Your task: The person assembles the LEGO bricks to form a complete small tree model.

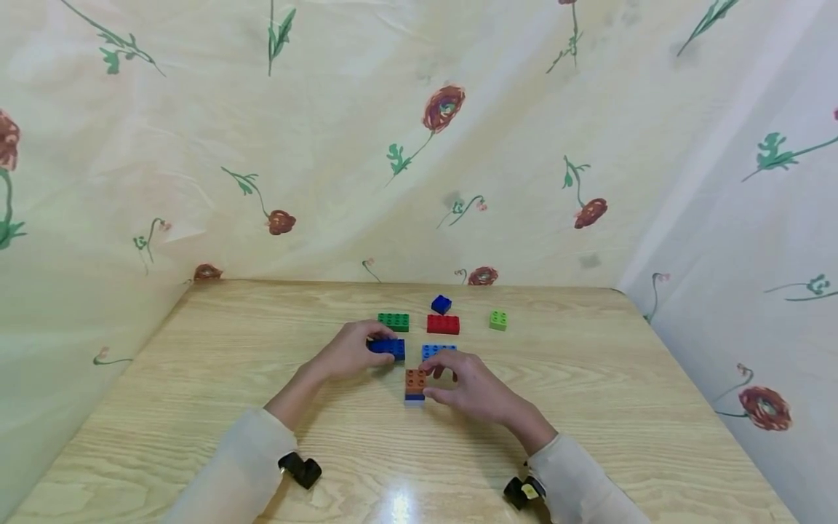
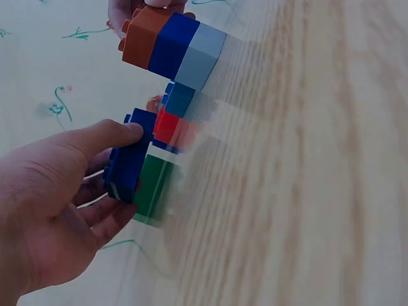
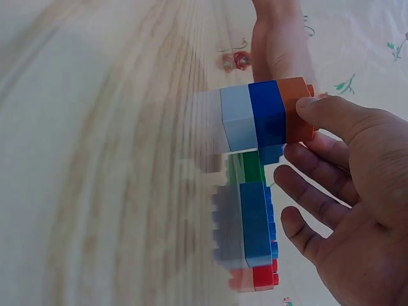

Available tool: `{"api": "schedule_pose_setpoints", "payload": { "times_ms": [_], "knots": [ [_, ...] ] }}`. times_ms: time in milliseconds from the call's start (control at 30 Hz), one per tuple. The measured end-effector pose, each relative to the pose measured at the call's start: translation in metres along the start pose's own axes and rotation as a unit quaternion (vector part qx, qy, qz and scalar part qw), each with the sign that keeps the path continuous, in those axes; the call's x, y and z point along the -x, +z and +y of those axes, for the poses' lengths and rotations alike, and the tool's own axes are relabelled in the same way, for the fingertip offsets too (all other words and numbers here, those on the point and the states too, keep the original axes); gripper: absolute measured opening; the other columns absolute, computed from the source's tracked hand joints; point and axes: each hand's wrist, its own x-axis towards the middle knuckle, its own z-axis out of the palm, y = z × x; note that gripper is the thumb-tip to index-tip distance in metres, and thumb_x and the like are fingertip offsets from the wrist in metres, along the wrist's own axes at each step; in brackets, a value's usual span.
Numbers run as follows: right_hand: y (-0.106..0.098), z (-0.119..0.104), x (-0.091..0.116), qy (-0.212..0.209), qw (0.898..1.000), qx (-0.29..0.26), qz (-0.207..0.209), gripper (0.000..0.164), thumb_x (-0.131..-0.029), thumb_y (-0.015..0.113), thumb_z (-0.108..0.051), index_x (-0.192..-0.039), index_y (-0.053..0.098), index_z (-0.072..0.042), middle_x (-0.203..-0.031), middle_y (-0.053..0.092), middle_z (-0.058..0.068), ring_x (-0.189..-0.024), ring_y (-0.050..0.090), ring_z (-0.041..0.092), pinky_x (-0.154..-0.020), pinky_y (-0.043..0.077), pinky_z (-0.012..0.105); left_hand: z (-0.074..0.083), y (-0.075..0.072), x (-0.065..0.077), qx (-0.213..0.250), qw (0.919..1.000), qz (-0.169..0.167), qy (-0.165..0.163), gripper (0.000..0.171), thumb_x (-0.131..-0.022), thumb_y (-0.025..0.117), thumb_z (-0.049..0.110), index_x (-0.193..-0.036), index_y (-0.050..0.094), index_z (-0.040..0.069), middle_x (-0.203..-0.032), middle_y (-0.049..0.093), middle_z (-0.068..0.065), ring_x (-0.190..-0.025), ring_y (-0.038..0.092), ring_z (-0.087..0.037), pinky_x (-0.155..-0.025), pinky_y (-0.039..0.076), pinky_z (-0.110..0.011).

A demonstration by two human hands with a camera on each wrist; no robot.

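My left hand [image 1: 348, 352] pinches a dark blue toy building brick [image 1: 396, 350] between thumb and fingers. In the left wrist view this blue brick [image 2: 131, 150] is held off the wooden surface. Closer to me stands a stack of three bricks: an orange brick [image 1: 415, 380] on top, a dark blue brick [image 3: 268, 113] in the middle and a pale grey one [image 3: 239, 118] at the bottom. The right hand [image 1: 476, 389] grips the orange brick, its thumb against the near side; the other fingers are partly hidden behind the stack.
Behind the hands lie a light blue brick [image 1: 439, 351], a green brick [image 1: 393, 322], a red brick [image 1: 443, 324], a small dark blue brick [image 1: 441, 304] and a lime green brick [image 1: 499, 320]. Flowered cloth [image 1: 340, 182] hangs around the wooden table [image 1: 589, 378].
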Motion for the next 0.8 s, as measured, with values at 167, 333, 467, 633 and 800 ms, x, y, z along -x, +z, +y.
{"api": "schedule_pose_setpoints", "payload": {
  "times_ms": [167, 333, 467, 633, 800],
  "knots": [
    [0.001, 0.000, -0.002, 0.000, 1.000, 0.003, -0.001, 0.032, -0.095, 0.076, -0.025, -0.124, 0.069, -0.016, -0.114, 0.071, -0.005, -0.102, 0.065, 0.014, -0.084, 0.054, 0.029, 0.009, -0.007, 0.009, 0.010, 0.9999, 0.012, 0.004, 0.033, -0.091, 0.081, 0.025, -0.122, 0.072, 0.019, -0.121, 0.071, -0.002, -0.112, 0.064, -0.019, -0.098, 0.054, -0.043],
    [0.001, 0.000, -0.003, 0.003, 1.000, 0.003, -0.002, 0.032, -0.095, 0.076, -0.025, -0.125, 0.069, -0.016, -0.115, 0.071, -0.004, -0.102, 0.065, 0.015, -0.084, 0.054, 0.029, 0.017, -0.013, 0.018, 0.041, 0.9991, 0.008, 0.011, 0.034, -0.091, 0.080, 0.024, -0.123, 0.072, 0.018, -0.122, 0.071, -0.005, -0.110, 0.065, -0.020, -0.094, 0.056, -0.039],
    [0.002, 0.000, -0.003, 0.000, 1.000, 0.003, 0.001, 0.032, -0.095, 0.076, -0.024, -0.125, 0.069, -0.016, -0.116, 0.072, -0.003, -0.102, 0.065, 0.016, -0.083, 0.054, 0.029, 0.022, -0.016, 0.024, 0.056, 0.9981, -0.002, 0.026, 0.035, -0.092, 0.080, 0.025, -0.124, 0.071, 0.016, -0.121, 0.071, -0.006, -0.109, 0.065, -0.020, -0.094, 0.057, -0.038],
    [0.003, 0.001, -0.005, -0.005, 1.000, 0.004, 0.008, 0.031, -0.094, 0.077, -0.023, -0.124, 0.070, -0.016, -0.116, 0.072, -0.003, -0.103, 0.066, 0.018, -0.083, 0.056, 0.031, 0.028, -0.018, 0.032, 0.058, 0.9971, -0.009, 0.048, 0.035, -0.092, 0.079, 0.026, -0.125, 0.071, 0.015, -0.120, 0.071, -0.005, -0.110, 0.065, -0.019, -0.096, 0.056, -0.039],
    [0.004, 0.001, -0.008, -0.003, 1.000, 0.005, 0.013, 0.030, -0.094, 0.077, -0.023, -0.123, 0.071, -0.016, -0.116, 0.072, -0.003, -0.103, 0.066, 0.017, -0.085, 0.057, 0.033, 0.031, -0.019, 0.036, 0.063, 0.9964, -0.015, 0.055, 0.036, -0.092, 0.079, 0.025, -0.125, 0.070, 0.014, -0.121, 0.071, -0.006, -0.109, 0.065, -0.020, -0.095, 0.057, -0.037]
  ]
}}
